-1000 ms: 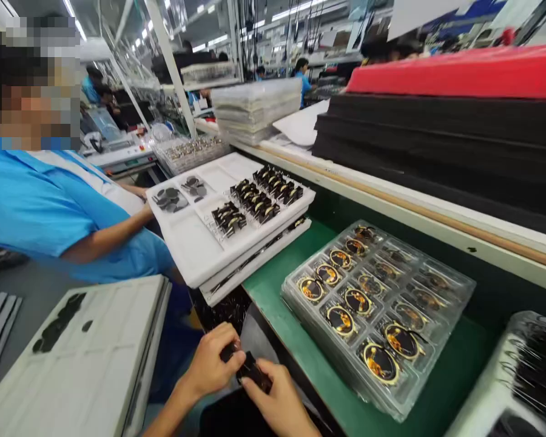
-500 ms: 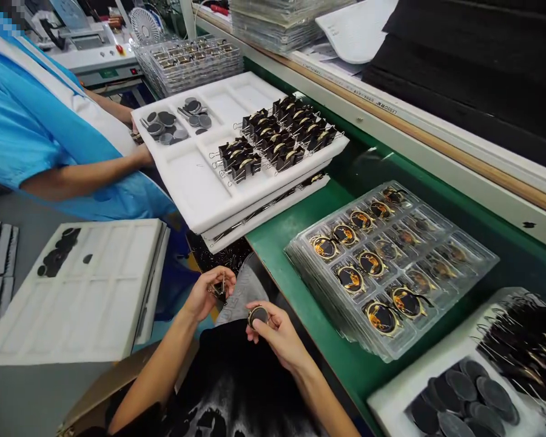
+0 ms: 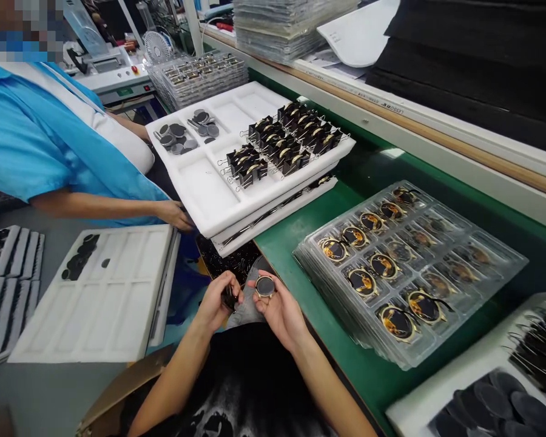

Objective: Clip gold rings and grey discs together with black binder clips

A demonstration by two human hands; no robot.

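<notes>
While left fingers (image 3: 226, 280) half-cover a likely clip (image 3: 229, 298), clear trays (image 3: 334, 300) stand nearby.

Green table (image 3: 287, 243) carries trays.
Clear plastic trays (image 3: 334, 300) stacked mid-table; white foam stack (image 3: 207, 191) beyond, its near corner overhangs the left edge; white foam tray (image 3: 430, 388) at near right.

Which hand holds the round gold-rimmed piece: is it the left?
No, the right hand holds the round gold-rimmed piece at its fingers.
</notes>
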